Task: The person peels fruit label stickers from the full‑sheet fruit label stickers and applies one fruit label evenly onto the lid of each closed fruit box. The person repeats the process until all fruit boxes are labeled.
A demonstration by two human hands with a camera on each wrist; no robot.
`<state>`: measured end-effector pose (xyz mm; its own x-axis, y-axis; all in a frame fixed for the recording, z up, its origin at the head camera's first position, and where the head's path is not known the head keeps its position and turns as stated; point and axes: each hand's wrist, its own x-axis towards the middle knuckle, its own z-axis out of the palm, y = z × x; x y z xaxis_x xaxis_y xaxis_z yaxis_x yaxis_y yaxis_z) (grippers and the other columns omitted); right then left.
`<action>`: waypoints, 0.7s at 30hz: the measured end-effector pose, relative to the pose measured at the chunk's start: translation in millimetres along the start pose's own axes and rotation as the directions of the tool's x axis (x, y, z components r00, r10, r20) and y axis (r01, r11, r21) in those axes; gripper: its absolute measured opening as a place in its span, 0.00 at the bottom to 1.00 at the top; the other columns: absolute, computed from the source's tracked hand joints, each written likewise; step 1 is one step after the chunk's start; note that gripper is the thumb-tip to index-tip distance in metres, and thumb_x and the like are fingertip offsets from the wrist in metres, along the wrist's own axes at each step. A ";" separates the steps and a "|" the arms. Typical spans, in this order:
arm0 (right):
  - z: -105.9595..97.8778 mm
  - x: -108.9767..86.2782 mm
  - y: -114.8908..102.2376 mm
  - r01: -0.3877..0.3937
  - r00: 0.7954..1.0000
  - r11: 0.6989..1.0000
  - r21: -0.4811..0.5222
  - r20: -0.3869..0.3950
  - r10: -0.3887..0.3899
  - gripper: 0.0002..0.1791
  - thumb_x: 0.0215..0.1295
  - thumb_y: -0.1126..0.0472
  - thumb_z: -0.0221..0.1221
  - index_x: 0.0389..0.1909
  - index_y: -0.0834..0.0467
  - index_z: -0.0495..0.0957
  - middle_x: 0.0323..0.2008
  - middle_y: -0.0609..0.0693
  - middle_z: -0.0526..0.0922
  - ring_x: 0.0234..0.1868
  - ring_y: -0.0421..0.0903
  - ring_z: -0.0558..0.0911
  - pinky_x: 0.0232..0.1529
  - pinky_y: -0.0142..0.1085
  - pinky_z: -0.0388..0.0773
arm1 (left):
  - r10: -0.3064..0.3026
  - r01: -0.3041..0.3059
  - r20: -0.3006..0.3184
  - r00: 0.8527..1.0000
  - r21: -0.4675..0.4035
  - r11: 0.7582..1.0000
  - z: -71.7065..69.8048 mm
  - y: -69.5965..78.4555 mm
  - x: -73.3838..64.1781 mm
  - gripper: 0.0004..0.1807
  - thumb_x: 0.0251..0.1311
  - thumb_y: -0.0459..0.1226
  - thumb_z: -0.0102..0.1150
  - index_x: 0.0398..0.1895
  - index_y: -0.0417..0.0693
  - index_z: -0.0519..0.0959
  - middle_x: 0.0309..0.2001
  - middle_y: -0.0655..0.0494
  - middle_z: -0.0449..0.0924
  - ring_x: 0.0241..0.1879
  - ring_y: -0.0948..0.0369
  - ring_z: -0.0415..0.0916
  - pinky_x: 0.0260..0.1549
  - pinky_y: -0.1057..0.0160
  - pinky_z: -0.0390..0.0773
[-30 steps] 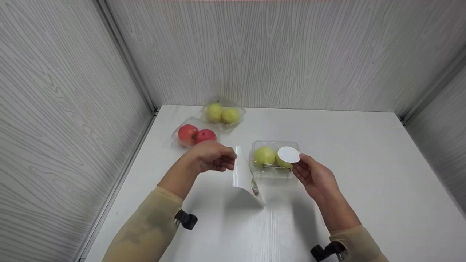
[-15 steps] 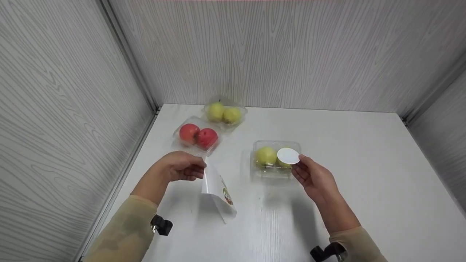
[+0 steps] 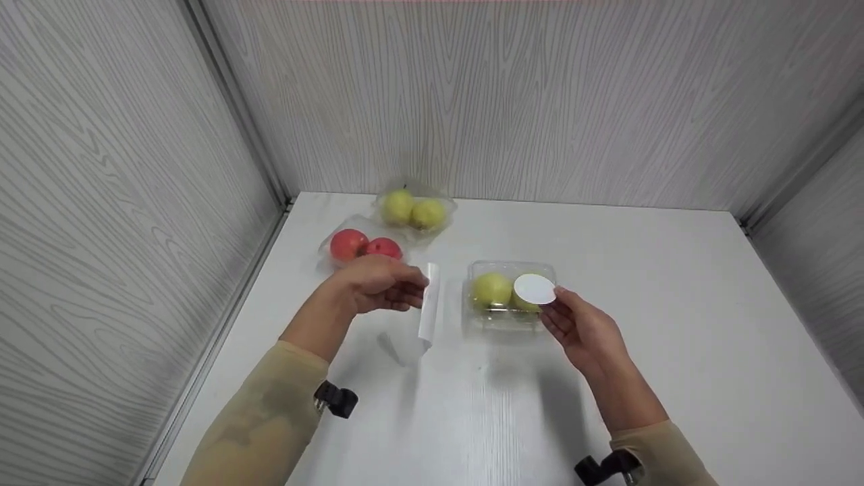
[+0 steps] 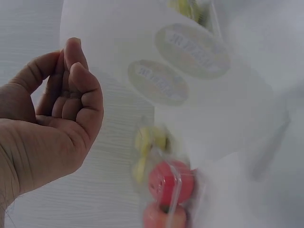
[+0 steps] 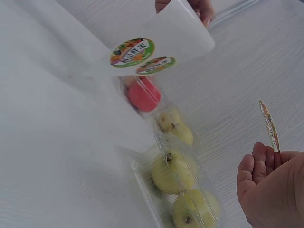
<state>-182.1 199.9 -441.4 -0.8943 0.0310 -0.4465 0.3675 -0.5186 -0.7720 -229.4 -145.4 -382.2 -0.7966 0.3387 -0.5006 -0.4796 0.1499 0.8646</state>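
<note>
My left hand [image 3: 381,283] pinches the edge of a white sheet of stickers [image 3: 429,304], which hangs curled beside the fingertips. Oval fruit labels [image 5: 133,52] show on its face in the right wrist view. Between thumb and fingers my right hand [image 3: 584,324] pinches a single oval sticker [image 3: 534,289], its plain white back facing up. In the right wrist view that sticker [image 5: 270,126] appears nearly edge-on. The right hand is over the near right corner of a clear plastic box [image 3: 506,322] with two yellow-green fruits [image 3: 492,290]; the sticker partly hides one of them.
Left of the box, a clear pack holds two red fruits [image 3: 347,244], partly behind my left hand. Another clear pack with two yellow fruits [image 3: 428,214] stands farther back. Wood-grain panels [image 3: 472,101] enclose the white table [image 3: 641,270] at the back and sides.
My left hand swung the sheet left, then brought it back right and slightly away from me, turning it nearly edge-on. The right hand and its sticker have stayed in place.
</note>
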 end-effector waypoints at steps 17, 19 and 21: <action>-2.8 -0.8 3.6 -0.004 1.000 1.000 -0.009 0.008 0.004 0.09 0.79 0.61 0.60 0.53 0.61 0.79 0.40 0.49 0.88 0.45 0.42 0.87 0.58 0.36 0.81 | -0.148 0.148 -0.186 0.971 -0.015 0.989 -75.6 -79.4 13.8 0.13 0.68 0.35 0.64 0.49 0.33 0.84 0.36 0.47 0.88 0.34 0.58 0.88 0.38 0.63 0.85; -3.5 -1.0 3.8 -0.002 1.000 1.000 -0.008 0.010 0.002 0.09 0.79 0.61 0.60 0.52 0.61 0.79 0.40 0.49 0.89 0.45 0.42 0.87 0.58 0.36 0.81 | -0.162 0.165 -0.201 0.966 -0.003 0.986 -81.4 -87.5 14.2 0.14 0.68 0.35 0.65 0.50 0.32 0.83 0.36 0.47 0.89 0.34 0.59 0.88 0.38 0.63 0.85; -4.1 -1.5 3.9 0.002 1.000 1.000 -0.012 0.009 -0.002 0.09 0.79 0.61 0.60 0.53 0.61 0.80 0.40 0.49 0.89 0.45 0.42 0.88 0.58 0.36 0.82 | -0.169 0.174 -0.211 0.963 0.005 0.985 -85.5 -93.4 14.2 0.14 0.68 0.35 0.65 0.49 0.32 0.84 0.35 0.48 0.88 0.33 0.59 0.88 0.37 0.63 0.85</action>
<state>-178.3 201.3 -445.6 -0.8971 0.0243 -0.4412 0.3689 -0.5087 -0.7779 -227.4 -234.0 -473.8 -0.7633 0.1045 -0.6375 -0.6094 0.2113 0.7642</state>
